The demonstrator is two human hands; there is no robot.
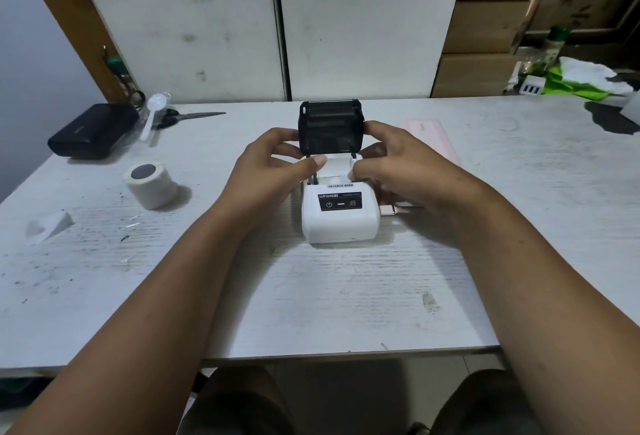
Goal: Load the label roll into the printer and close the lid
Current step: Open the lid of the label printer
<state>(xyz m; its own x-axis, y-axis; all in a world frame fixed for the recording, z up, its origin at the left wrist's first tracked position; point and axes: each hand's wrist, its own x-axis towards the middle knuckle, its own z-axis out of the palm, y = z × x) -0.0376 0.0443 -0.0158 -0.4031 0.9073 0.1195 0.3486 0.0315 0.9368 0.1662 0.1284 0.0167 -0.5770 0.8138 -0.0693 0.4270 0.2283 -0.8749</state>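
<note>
A white label printer (339, 223) sits in the middle of the table with its black lid (330, 126) standing open and upright. A white label roll (337, 166) rests in the open compartment just below the lid. My left hand (273, 164) pinches the roll's left end, thumb on top. My right hand (398, 160) grips its right end, with its fingers partly hiding the compartment's right side. A second white label roll (150, 185) stands on its own at the left of the table.
A black case (91, 131), scissors (187, 116) and a plastic spoon (152, 112) lie at the back left. A pink flat item (433, 136) lies behind my right hand. White boxes (363, 36) stand against the table's far edge, and a green bag (575, 86) is at the back right.
</note>
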